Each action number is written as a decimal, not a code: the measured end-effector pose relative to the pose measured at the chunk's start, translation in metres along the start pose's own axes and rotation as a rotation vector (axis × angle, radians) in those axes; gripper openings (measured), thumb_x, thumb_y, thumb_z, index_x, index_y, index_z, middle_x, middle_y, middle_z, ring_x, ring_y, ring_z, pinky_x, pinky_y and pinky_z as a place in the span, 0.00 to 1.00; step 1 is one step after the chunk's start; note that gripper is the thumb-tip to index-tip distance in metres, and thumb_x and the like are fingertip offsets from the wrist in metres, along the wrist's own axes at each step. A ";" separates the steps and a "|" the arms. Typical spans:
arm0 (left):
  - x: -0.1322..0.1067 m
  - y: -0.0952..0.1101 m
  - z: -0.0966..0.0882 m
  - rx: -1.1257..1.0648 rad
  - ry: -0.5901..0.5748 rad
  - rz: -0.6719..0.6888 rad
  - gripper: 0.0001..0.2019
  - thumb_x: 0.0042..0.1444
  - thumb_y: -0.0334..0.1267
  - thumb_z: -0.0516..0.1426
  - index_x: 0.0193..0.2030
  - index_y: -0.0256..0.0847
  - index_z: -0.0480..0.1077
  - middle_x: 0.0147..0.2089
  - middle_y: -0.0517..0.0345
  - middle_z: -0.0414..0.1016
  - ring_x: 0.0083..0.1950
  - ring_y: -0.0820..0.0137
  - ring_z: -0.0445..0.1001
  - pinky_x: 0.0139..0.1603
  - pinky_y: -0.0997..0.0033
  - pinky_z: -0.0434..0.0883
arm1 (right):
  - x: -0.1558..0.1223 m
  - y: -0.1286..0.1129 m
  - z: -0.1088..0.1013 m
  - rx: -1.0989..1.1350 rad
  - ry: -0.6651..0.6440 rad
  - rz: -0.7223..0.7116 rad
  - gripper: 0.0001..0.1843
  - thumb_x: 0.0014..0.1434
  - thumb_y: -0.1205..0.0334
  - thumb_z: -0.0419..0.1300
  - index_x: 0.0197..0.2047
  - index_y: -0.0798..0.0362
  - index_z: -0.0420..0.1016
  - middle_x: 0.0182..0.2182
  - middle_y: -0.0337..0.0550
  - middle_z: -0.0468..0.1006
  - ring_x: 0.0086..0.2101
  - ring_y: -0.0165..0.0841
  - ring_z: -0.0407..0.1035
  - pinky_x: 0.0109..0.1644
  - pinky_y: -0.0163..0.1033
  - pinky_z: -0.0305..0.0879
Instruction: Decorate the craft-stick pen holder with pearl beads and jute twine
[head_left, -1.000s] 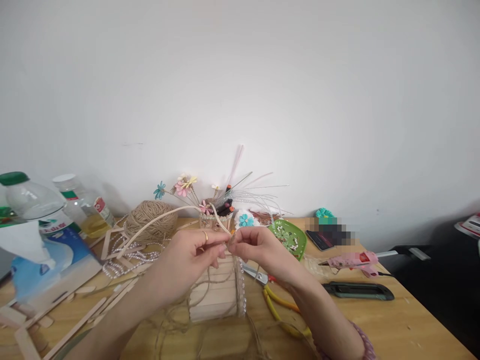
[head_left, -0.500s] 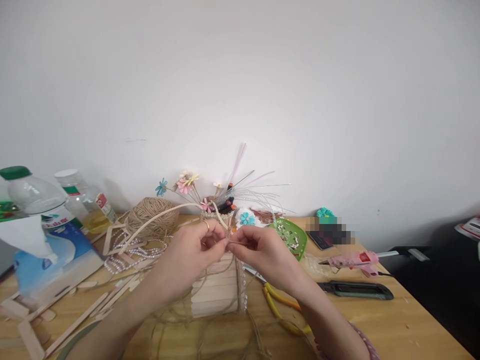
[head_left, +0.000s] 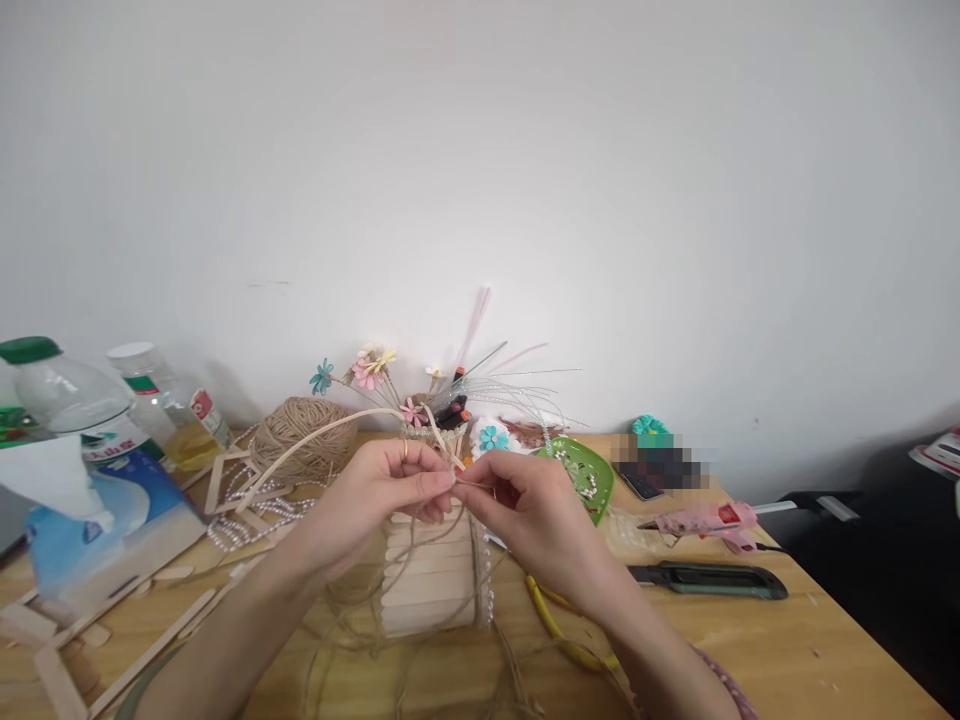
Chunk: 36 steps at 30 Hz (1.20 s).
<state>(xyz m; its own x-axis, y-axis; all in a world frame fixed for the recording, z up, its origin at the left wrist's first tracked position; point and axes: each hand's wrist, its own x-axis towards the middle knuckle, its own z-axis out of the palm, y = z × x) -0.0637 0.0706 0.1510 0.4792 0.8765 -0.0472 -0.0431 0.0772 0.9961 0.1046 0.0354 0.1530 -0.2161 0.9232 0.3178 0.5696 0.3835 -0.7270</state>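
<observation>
My left hand [head_left: 382, 495] and my right hand [head_left: 525, 510] meet above a small box of wooden craft sticks [head_left: 431, 580] with a bead trim down its right edge. Both hands pinch a thin strand of jute twine [head_left: 459, 482] between thumb and forefinger, fingertips almost touching. A pale flat cane strip [head_left: 315, 440] arcs from my left hand out to the left. Loose twine [head_left: 360, 640] lies tangled on the table below my wrists. A gold ring sits on my left hand.
A ball of jute twine [head_left: 304, 438], bead strings [head_left: 255, 505], loose craft sticks [head_left: 150, 650], a tissue box [head_left: 97, 520] and bottles [head_left: 67, 395] lie left. A paper-flower holder [head_left: 439, 410] stands behind. Right: green dish [head_left: 581, 470], pink glue gun [head_left: 705, 522], utility knife [head_left: 712, 580], yellow-handled pliers [head_left: 555, 625].
My two hands have drawn a little closer together and my right hand has slid left and down, now covering the scissors; the twine pinch stays held.
</observation>
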 end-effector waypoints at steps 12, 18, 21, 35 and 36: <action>0.004 -0.005 0.008 -0.145 0.278 0.077 0.06 0.44 0.36 0.65 0.25 0.36 0.74 0.24 0.60 0.76 0.28 0.75 0.72 0.32 0.76 0.69 | -0.010 0.002 0.012 -0.353 0.307 -0.220 0.08 0.61 0.64 0.55 0.30 0.53 0.72 0.22 0.39 0.75 0.20 0.26 0.63 0.25 0.32 0.54; 0.000 -0.005 0.010 -0.224 0.255 0.094 0.08 0.48 0.37 0.62 0.25 0.36 0.71 0.21 0.64 0.70 0.24 0.79 0.65 0.25 0.82 0.64 | -0.015 -0.002 0.024 -0.545 0.131 -0.374 0.14 0.65 0.68 0.48 0.34 0.57 0.74 0.23 0.44 0.75 0.23 0.30 0.66 0.25 0.36 0.52; -0.003 -0.004 0.011 -0.226 0.211 0.079 0.08 0.49 0.38 0.62 0.25 0.37 0.69 0.21 0.65 0.68 0.21 0.81 0.60 0.21 0.83 0.60 | -0.014 -0.003 0.018 -0.547 0.069 -0.361 0.13 0.64 0.63 0.51 0.33 0.54 0.75 0.24 0.43 0.76 0.25 0.32 0.67 0.26 0.36 0.52; -0.004 -0.003 0.011 0.215 0.206 0.079 0.05 0.46 0.37 0.60 0.27 0.39 0.70 0.22 0.65 0.68 0.21 0.78 0.61 0.21 0.80 0.59 | -0.002 0.001 0.011 0.558 -0.141 0.183 0.11 0.58 0.55 0.56 0.40 0.52 0.65 0.34 0.40 0.72 0.22 0.26 0.68 0.22 0.31 0.62; -0.003 -0.003 0.011 0.245 0.208 0.077 0.05 0.46 0.38 0.60 0.27 0.39 0.71 0.22 0.64 0.69 0.22 0.77 0.61 0.21 0.80 0.59 | -0.001 0.001 0.011 0.542 -0.161 0.157 0.09 0.58 0.57 0.56 0.38 0.53 0.67 0.31 0.39 0.72 0.24 0.27 0.70 0.25 0.31 0.63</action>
<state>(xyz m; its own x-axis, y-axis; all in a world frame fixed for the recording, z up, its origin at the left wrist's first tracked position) -0.0560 0.0623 0.1488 0.2922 0.9555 0.0396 0.1522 -0.0873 0.9845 0.0968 0.0350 0.1447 -0.3037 0.9457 0.1159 0.1263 0.1605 -0.9789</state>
